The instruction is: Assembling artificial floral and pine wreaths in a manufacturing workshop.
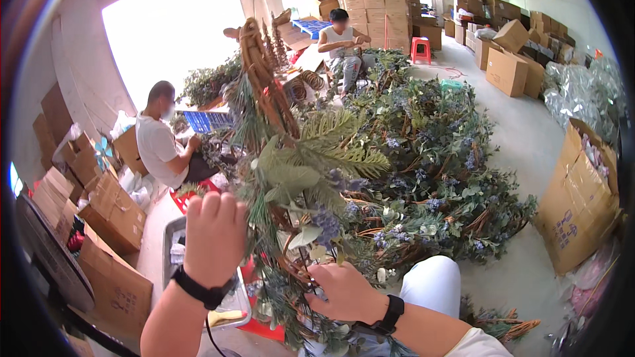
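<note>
Left hand [215,235] curled, fingertips hidden and grip undeterminable, beside the leafy vine piece [291,175] upright before the wearer, whose right hand [344,291] pinches its lower stems, tips partly obscured by foliage, a greenery heap [430,152] lying beyond.

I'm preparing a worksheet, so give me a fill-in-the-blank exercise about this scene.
1. At the leafy brown-vine arrangement, the bare left hand and bare right hand wear wristbands coloured ____.
2. The small unoccupied plastic stool is coloured ____.
3. The seated person at left wears a short-sleeved shirt coloured ____.

Missing words: black; red; white.
</note>
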Tool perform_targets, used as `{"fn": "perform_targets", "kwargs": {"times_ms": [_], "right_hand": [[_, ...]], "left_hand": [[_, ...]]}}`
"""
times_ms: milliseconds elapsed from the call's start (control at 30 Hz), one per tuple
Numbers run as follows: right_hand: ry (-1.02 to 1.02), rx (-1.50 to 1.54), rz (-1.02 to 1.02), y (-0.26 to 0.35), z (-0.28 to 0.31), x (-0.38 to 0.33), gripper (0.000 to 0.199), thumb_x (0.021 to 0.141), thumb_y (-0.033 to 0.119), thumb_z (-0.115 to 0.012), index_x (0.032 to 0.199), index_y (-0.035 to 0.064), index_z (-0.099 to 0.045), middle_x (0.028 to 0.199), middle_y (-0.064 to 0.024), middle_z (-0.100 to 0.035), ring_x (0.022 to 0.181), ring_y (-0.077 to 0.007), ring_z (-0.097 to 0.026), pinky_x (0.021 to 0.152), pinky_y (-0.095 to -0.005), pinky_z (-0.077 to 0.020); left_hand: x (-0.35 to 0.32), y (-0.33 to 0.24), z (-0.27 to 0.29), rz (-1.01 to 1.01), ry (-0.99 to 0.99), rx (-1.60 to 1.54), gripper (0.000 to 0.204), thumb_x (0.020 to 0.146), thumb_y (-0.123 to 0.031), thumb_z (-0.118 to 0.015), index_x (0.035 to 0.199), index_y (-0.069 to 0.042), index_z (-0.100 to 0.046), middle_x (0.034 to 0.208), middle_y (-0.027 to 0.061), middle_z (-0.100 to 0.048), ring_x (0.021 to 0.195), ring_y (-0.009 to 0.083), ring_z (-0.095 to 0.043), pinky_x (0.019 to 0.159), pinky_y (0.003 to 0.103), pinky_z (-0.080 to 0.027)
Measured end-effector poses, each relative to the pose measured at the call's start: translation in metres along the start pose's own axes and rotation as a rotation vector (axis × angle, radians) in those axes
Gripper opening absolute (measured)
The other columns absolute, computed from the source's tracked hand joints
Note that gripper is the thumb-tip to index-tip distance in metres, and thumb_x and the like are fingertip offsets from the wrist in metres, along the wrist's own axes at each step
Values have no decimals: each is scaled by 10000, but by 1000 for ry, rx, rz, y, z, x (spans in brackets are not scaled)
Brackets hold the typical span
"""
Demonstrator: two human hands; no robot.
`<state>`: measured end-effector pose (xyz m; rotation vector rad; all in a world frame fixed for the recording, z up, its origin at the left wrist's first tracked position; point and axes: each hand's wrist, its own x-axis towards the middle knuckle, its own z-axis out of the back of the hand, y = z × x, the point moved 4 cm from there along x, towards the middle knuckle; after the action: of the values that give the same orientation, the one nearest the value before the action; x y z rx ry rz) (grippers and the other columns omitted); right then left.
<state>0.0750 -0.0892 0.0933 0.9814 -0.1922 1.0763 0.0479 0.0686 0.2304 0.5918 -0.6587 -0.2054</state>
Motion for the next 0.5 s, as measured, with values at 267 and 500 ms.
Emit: {"fn": "perform_targets", "kwargs": {"times_ms": [267, 500], "right_hand": [[29, -7, 5, 6, -4, -6, 450, 745, 276, -665, 1074, 6, -520, 737, -114, -574, 739, -303, -585, 653, -392, -421], [33, -31, -43, -5, -9, -2, 487, 733, 272, -669, 1086, -15, -497, 722, -116, -555, 737, -313, -581, 654, -404, -425]], "left_hand": [[-50, 22, -30, 388, 534, -1454, 303, 780, -33, -602, 1073, 38, -566, 1081, 137, -586, 1015, 326, -565, 861, 376, -471], [-68, 7, -75, 842, 470, -2407, 331, 905, -71, -562, 1206, 45, -491, 1122, 151, -600, 935, 234, -634, 779, 384, -539]]}}
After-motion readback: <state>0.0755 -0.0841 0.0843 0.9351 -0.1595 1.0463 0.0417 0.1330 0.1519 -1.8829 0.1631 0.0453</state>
